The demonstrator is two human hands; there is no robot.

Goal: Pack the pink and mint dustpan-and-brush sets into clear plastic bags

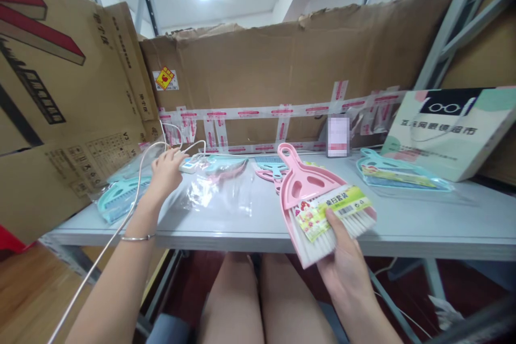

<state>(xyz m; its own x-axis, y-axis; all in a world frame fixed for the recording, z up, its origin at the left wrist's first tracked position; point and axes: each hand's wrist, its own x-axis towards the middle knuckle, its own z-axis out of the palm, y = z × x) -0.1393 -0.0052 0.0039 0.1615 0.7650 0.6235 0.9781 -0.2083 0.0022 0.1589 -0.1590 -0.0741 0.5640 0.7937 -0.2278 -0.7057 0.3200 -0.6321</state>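
Observation:
My right hand [344,258] holds a pink dustpan [310,180] with a white-bristled brush [318,242] nested in it, the thumb on the front. A yellow-green printed label [332,209] wraps the brush. My left hand [167,169] reaches to the back left of the table, its fingers bent and slightly apart beside a white cable [142,166] and a white power strip [188,165]. I see nothing gripped in it. Just right of it lies a clear plastic bag [220,193]. A blue dustpan set [116,199] in clear plastic rests left of that forearm.
More pink and blue dustpan pieces [274,167] lie mid-table. A bagged blue dustpan set [397,174] is at right, before a pale printed box [451,134]. A phone-like item [338,137] leans against the cardboard wall [258,75]. A large carton [68,97] borders the left.

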